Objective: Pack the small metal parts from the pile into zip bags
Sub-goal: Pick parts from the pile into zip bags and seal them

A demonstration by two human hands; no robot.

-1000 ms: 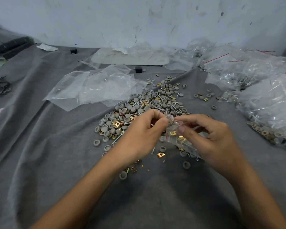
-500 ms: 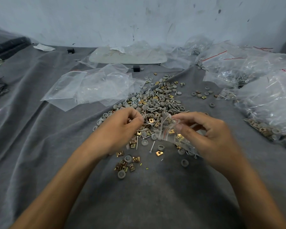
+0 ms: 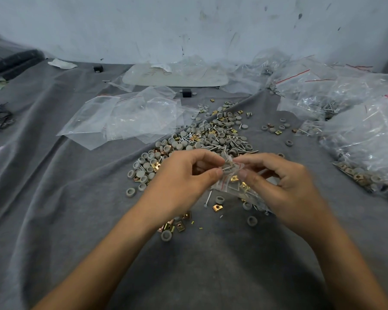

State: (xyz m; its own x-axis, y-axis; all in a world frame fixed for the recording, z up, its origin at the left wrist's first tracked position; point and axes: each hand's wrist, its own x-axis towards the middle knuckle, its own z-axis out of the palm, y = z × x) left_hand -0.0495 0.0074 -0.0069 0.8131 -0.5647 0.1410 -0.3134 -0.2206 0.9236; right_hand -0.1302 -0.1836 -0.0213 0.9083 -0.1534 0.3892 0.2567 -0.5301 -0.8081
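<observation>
spreading across the whole scene is a wrinkled grey cloth (image 3: 54,198), and it is carrying everything else. lying in a heap at the far right are filled clear bags (image 3: 356,135) with red seal lines, screws and brass pieces showing through them. resting flat to the far left of the middle are empty zip bags (image 3: 126,117), overlapping one another. sitting between those two groups is the pile (image 3: 211,139) of grey round caps, brass square clips and thin screws, with strays trailing toward the near side under the wrists.

the left hand (image 3: 184,182) is hovering over the near edge of the pile, its thumb and forefinger closing narrowly on a small screw (image 3: 226,168) while the remaining fingers are curling in behind. the right hand (image 3: 287,184) is facing it, just beside, pinching the mouth edge of a small zip bag (image 3: 230,186) between thumb and forefinger; its other fingers are curling beneath the plastic. the bag is hanging slack between the two hands, above the cloth, with brass clips and a grey cap showing inside. the screw tip is meeting the bag's mouth, though whether it is already inside i cannot tell.
</observation>
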